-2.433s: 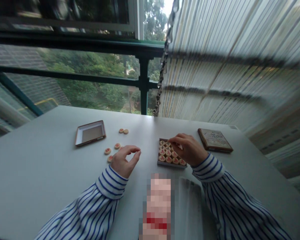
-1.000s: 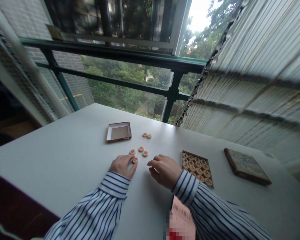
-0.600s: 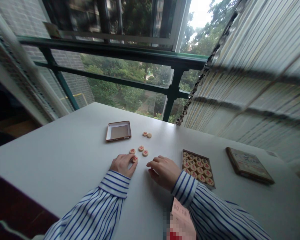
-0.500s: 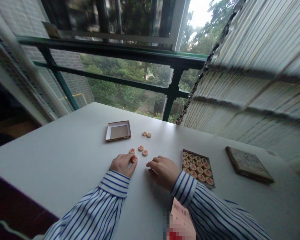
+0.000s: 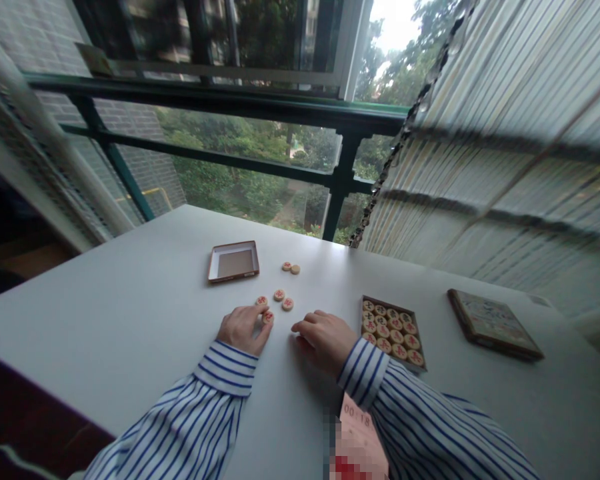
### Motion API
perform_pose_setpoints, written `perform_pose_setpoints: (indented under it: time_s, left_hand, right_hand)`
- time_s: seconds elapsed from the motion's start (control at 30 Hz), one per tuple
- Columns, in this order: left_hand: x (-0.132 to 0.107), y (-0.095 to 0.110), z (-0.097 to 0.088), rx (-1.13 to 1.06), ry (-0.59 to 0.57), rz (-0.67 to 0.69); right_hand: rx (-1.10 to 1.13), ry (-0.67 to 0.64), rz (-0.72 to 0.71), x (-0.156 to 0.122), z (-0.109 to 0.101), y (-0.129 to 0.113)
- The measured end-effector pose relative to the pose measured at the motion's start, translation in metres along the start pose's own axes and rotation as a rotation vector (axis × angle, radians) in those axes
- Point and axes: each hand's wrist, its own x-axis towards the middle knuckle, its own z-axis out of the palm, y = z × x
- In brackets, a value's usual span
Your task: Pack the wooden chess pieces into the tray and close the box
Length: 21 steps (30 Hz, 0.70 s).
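My left hand [image 5: 242,329] is closed, with thumb and index finger pinching a round wooden Chinese chess piece [image 5: 267,318] with a red character. Just beyond its fingertips lie a loose chess piece [image 5: 261,301] and two others, a piece [image 5: 279,295] and a piece [image 5: 287,304], all red-marked. My right hand [image 5: 325,339] rests palm down on the table, its fingers loosely bent and slightly apart from the thumb, with nothing visible in them. To its right stands a shallow box [image 5: 420,340] packed with chess pieces in rows, partly covered by my right sleeve.
Farther back on the white table [image 5: 155,293] are an upturned open lid [image 5: 234,261] and two more pieces [image 5: 291,268]. A closed flat box [image 5: 495,325] lies at the right. A phone [image 5: 360,433] showing a timer is partly under my right forearm. A green railing [image 5: 220,100] borders the far side.
The camera view has shifted slightly, so everything sits a little farther left. Both hands keep their poses, and the pieces stay in place.
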Motion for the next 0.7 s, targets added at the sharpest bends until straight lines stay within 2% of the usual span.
perform_pose_setpoints:
  time_s: [0.33,0.7]
  left_hand:
    - [0.002,0.006,-0.004,-0.010,0.034,0.011]
    - [0.004,0.006,-0.002,-0.084,0.037,-0.016]
  right_hand:
    - [0.010,-0.012,0.008,0.000,-0.003,-0.002]
    - [0.015,0.049,0.024,-0.008,-0.012,-0.002]
